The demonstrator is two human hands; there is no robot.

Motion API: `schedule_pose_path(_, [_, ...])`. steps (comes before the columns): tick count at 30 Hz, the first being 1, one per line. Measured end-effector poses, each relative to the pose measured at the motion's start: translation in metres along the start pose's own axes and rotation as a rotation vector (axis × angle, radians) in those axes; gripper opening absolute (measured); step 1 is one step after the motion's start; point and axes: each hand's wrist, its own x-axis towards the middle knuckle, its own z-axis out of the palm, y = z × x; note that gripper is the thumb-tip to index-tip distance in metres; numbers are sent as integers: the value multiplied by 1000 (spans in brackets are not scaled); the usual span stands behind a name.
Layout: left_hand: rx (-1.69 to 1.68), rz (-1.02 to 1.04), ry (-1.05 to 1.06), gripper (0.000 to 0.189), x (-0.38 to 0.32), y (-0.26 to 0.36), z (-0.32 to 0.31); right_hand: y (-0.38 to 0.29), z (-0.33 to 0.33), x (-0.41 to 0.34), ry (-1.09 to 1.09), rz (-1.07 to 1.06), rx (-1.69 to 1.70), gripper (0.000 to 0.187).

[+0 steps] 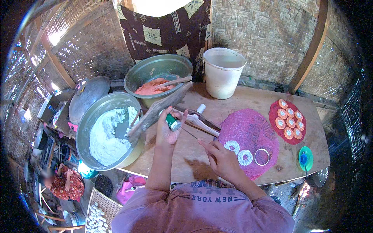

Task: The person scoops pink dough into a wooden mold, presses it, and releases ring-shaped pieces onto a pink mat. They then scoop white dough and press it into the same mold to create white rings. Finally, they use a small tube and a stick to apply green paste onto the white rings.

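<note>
My left hand (166, 135) holds a small green cylinder (171, 120), its whitish end facing toward my right hand. Between the fingers of my right hand (223, 160) is a thin rod (191, 133), whose far tip comes close to the cylinder's whitish end. To the right of that hand lies a round pink mesh mat (247, 125). Two white rings of dough-like paste (244, 157) and a thin pale hoop (255, 157) rest on its near part. Beyond my hands is a wooden tool (201, 122) with a white cylindrical piece.
A large basin (137, 102) of white paste stands left, bridged by a wooden board (158, 110). Behind are a basin of orange paste (151, 86) and a white bucket (224, 75). At right, a red mat (272, 116) bears several orange-and-white rounds, near a green dish (309, 153). Another person (68, 183) sits lower left.
</note>
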Motion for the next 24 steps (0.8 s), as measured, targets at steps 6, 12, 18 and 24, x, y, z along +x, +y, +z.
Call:
schedule_pose_path(6, [286, 175, -99, 8, -2, 3, 4, 11, 10, 5, 42, -130, 131, 53])
schedule_pose_path(12, [309, 168, -142, 7, 2, 8, 0, 24, 32, 13, 147, -245, 326, 50])
schedule_pose_path(18, [312, 179, -131, 8, 3, 6, 0, 25, 32, 7, -283, 316, 1088, 51])
schedule_pose_path(24, [331, 161, -94, 14, 4, 7, 2, 25, 34, 12, 251, -320, -88, 43])
